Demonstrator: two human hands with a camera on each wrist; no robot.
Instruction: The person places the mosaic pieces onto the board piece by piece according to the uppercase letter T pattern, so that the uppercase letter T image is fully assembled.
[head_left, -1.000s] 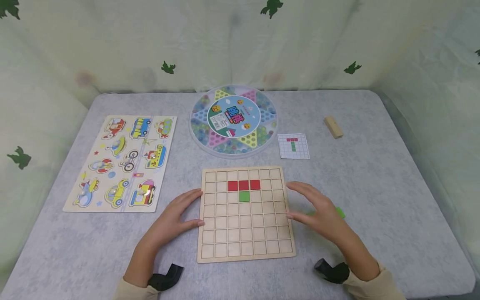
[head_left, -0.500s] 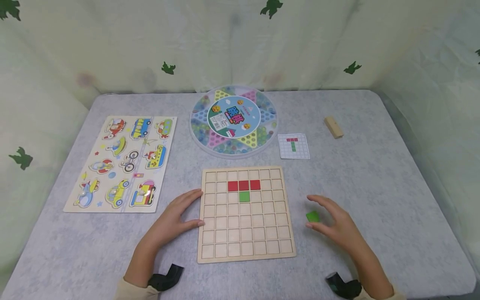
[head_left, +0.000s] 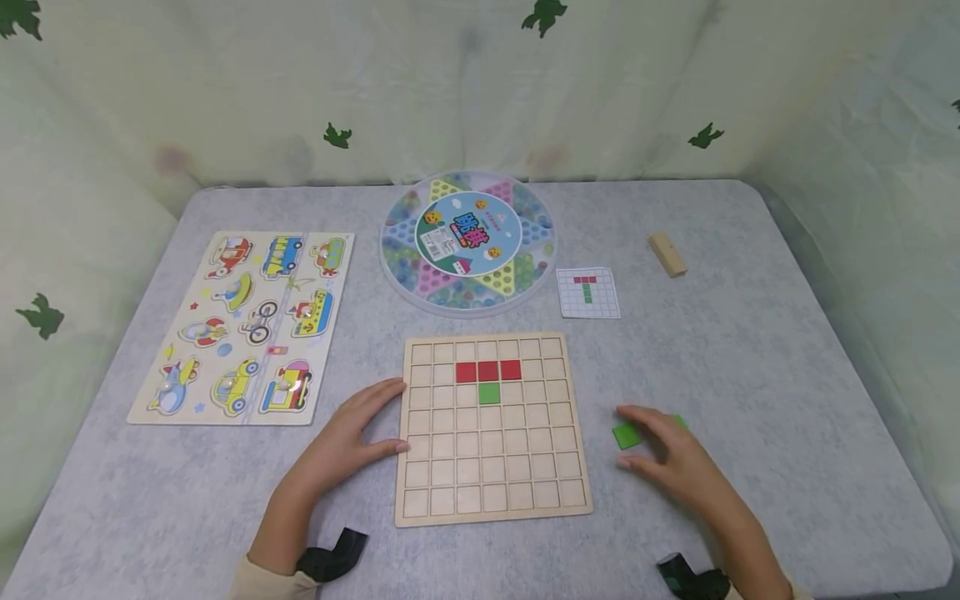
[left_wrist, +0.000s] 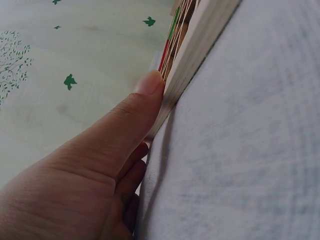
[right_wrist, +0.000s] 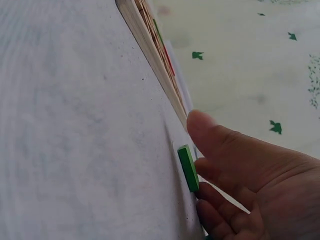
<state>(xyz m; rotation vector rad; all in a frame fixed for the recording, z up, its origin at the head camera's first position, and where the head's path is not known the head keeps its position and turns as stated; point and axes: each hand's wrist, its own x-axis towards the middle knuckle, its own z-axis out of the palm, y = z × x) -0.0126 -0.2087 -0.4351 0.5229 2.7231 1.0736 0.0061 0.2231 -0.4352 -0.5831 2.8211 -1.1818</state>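
Observation:
A square wooden grid board (head_left: 492, 429) lies in front of me, holding a row of three red tiles (head_left: 487, 371) with one green tile (head_left: 489, 392) under the middle one. My left hand (head_left: 341, 437) touches the board's left edge with thumb and fingertips; the left wrist view shows the thumb on its rim (left_wrist: 186, 60). To the board's right, my right hand (head_left: 670, 454) has thumb and fingers spread over the table, holding nothing. A loose green tile (head_left: 626, 436) lies at its fingertips. Another green tile (head_left: 680, 422) shows partly behind that hand.
Behind the board are a round marble game box (head_left: 467, 233) and a small card (head_left: 588, 293) printed with a red and green T. A wooden block (head_left: 667, 254) lies at the back right. At left is a vehicle puzzle board (head_left: 243, 329).
My right hand has left the board's right edge, moving right and toward me to the loose green tile, its fingers lowering beside it. My left hand has stayed at the left edge.

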